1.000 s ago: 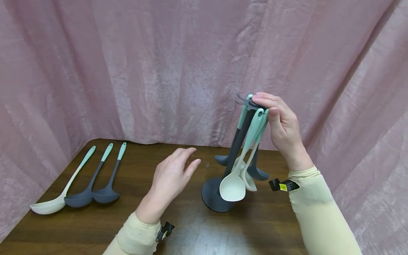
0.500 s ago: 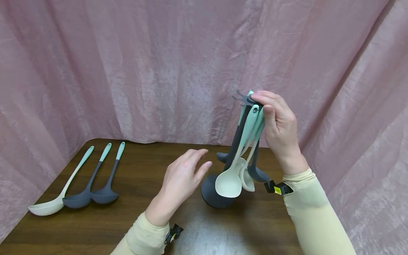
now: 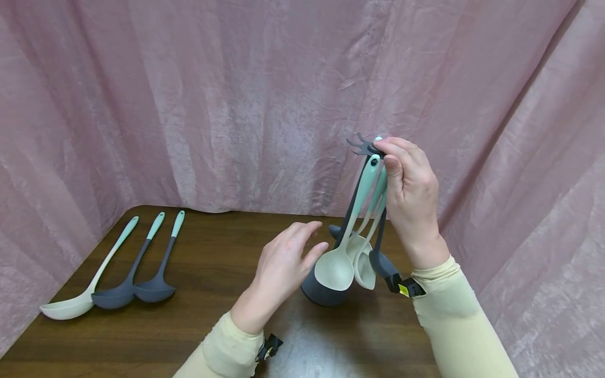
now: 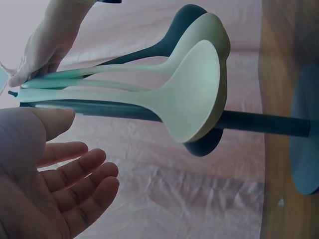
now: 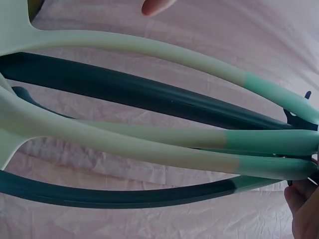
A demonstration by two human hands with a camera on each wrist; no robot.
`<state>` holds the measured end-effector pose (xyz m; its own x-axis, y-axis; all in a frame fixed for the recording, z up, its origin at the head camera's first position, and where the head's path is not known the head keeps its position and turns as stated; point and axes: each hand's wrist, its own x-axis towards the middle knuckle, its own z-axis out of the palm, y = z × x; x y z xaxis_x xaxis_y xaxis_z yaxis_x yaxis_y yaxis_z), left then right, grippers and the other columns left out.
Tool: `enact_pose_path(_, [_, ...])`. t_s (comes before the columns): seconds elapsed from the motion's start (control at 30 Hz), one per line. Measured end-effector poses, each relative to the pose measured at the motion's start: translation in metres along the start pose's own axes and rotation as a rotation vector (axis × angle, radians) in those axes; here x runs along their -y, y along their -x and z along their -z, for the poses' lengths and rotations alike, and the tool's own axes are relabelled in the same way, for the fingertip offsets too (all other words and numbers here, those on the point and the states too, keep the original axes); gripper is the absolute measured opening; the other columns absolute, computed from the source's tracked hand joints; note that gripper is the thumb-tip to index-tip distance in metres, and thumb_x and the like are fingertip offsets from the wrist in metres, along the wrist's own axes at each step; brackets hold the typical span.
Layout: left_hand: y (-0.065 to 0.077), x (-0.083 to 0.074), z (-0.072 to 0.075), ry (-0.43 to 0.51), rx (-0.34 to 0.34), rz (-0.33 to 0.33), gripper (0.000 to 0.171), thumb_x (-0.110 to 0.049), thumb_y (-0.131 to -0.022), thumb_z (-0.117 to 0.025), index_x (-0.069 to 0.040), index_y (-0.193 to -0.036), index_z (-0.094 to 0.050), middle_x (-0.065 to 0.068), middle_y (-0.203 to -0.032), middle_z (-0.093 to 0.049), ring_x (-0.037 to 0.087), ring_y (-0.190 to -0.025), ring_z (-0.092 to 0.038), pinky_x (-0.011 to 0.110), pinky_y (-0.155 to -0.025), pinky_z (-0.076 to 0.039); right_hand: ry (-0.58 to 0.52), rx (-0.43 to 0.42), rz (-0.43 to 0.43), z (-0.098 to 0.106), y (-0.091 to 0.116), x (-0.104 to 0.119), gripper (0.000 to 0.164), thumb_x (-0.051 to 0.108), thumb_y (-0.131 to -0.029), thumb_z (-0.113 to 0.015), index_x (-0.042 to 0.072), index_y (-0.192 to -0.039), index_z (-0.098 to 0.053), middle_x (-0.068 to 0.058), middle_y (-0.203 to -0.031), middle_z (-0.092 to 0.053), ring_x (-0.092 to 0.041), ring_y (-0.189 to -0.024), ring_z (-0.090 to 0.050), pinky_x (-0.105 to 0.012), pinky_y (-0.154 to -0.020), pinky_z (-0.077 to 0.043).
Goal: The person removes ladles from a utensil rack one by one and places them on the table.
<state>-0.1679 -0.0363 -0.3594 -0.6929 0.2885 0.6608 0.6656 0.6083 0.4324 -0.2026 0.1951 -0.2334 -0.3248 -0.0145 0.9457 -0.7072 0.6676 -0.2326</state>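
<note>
A dark grey utensil stand [image 3: 325, 292] rises from a round base, with a ring of hooks [image 3: 361, 145] on top. Several ladles with mint handles hang from it: a cream ladle [image 3: 334, 269] in front, more cream ones behind it, and a dark grey ladle [image 3: 384, 264] on the right. My right hand [image 3: 412, 197] grips the top of the stand, fingers over the hook ring and thumb by the handles. Left of the stand, my left hand [image 3: 285, 260] hovers with relaxed fingers, its tips close to the front cream ladle's bowl. In the left wrist view that ladle [image 4: 192, 92] hangs beyond the empty palm.
Three ladles lie side by side on the left of the brown wooden table [image 3: 227, 252]: one cream ladle [image 3: 71, 307] and two dark grey ladles [image 3: 115, 296], all with mint handles. A pink curtain [image 3: 264, 105] hangs behind and around the table.
The hook ring has turned under my right hand: the front ladles swung left, the back dark one right. My left hand has moved right towards the stand.
</note>
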Motion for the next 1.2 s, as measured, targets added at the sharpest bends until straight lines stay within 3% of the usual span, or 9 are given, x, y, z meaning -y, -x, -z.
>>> enact_pose_path(0.33, [-0.005,-0.006,-0.016,0.043,0.0,-0.013,0.04,-0.026,-0.102,-0.084,-0.011,-0.137,-0.073,0.003,-0.12,-0.075,0.02,-0.104,-0.074,0.041,-0.078,-0.062,0.04,-0.022,-0.029,-0.006,0.003,0.005,0.062,0.057,-0.112,-0.047,0.007,-0.125,-0.082,-0.012,-0.129,-0.077,-0.03,-0.128,-0.068,-0.04,-0.113,-0.048])
enact_pose_path(0.57, [-0.009,-0.006,-0.025,0.062,-0.009,-0.02,0.037,-0.026,-0.101,-0.085,-0.012,-0.133,-0.074,0.002,-0.117,-0.075,0.019,-0.099,-0.074,0.039,-0.073,-0.061,0.166,-0.031,-0.041,-0.012,0.004,0.011,0.058,0.055,-0.113,-0.049,0.01,-0.128,-0.082,-0.01,-0.127,-0.076,-0.03,-0.126,-0.067,-0.042,-0.111,-0.05])
enact_pose_path(0.83, [-0.013,-0.002,-0.031,0.06,-0.012,-0.001,0.036,-0.025,-0.1,-0.086,-0.011,-0.132,-0.075,0.002,-0.118,-0.075,0.02,-0.1,-0.075,0.041,-0.074,-0.061,0.268,-0.029,-0.052,-0.014,0.005,0.017,0.057,0.055,-0.113,-0.049,0.011,-0.128,-0.082,-0.011,-0.126,-0.075,-0.032,-0.126,-0.067,-0.047,-0.109,-0.049])
enact_pose_path(1.2, [-0.019,0.001,-0.038,0.07,-0.003,0.037,0.031,-0.027,-0.101,-0.085,-0.014,-0.127,-0.075,-0.001,-0.113,-0.074,0.018,-0.099,-0.073,0.041,-0.076,-0.06,0.302,-0.01,-0.031,-0.017,0.002,0.024,0.054,0.055,-0.113,-0.05,0.014,-0.129,-0.082,-0.011,-0.124,-0.074,-0.036,-0.122,-0.066,-0.05,-0.106,-0.049])
